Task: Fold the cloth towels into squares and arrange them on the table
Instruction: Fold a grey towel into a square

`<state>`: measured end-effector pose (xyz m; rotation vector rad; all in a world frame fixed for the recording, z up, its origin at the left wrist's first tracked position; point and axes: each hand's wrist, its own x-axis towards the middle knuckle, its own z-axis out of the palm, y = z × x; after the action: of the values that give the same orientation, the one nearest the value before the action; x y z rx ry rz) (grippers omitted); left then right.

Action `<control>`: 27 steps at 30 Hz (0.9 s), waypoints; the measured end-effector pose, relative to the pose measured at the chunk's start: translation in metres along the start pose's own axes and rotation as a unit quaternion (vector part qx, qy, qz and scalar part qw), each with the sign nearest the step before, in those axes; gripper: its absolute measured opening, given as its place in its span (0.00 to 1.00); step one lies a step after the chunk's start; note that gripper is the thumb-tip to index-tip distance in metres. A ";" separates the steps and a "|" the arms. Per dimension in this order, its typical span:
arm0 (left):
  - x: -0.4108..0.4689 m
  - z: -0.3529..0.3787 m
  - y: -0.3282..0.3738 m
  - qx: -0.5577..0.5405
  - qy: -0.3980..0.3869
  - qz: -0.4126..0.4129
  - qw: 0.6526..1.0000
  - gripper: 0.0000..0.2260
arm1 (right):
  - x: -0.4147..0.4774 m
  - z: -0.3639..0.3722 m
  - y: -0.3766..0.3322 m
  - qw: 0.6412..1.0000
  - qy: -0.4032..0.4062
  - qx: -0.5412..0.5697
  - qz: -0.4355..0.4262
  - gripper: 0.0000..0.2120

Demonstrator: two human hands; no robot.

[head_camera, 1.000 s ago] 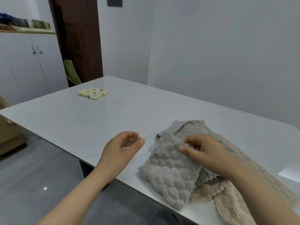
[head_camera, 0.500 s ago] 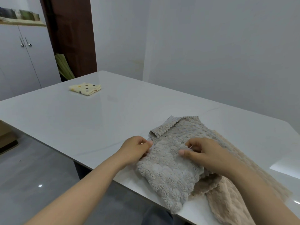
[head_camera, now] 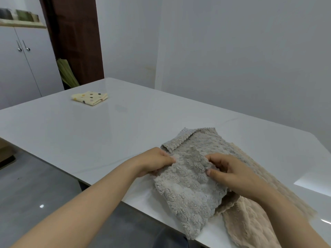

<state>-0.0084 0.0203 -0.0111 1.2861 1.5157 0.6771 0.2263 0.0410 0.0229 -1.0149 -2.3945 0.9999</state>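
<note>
A fluffy grey towel [head_camera: 186, 190] lies crumpled at the near edge of the white table [head_camera: 111, 133], partly over a beige towel [head_camera: 250, 226]. My left hand [head_camera: 154, 162] pinches the grey towel's left edge. My right hand [head_camera: 232, 173] grips the same towel a little to the right, with a raised fold of cloth between the two hands. Far off at the back left lies a yellow dotted towel [head_camera: 90, 97], folded into a square.
White cabinets [head_camera: 21, 65] and a dark wooden door frame [head_camera: 77, 38] stand behind the table at the left. A grey wall runs along the table's far side. The grey floor [head_camera: 35, 194] shows below the near edge.
My left hand moved right from the bare table and took hold of the grey towel's left edge. Both hands then bunched the cloth up between them.
</note>
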 end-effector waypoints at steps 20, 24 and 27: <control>-0.057 -0.016 0.024 0.044 0.174 0.201 0.963 0.09 | 0.011 0.009 -0.061 0.986 0.035 0.117 -0.116 0.07; -0.064 -0.014 0.021 -0.038 0.145 0.188 0.971 0.08 | 0.013 0.017 -0.060 0.991 0.059 0.082 -0.090 0.10; -0.068 -0.012 0.024 -0.042 0.158 0.197 0.967 0.08 | 0.014 0.018 -0.061 0.991 0.081 0.074 -0.074 0.09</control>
<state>-0.0145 -0.0355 0.0361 1.4807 1.4700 1.2400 0.1774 0.0120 0.0554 -0.8197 -2.1921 0.9858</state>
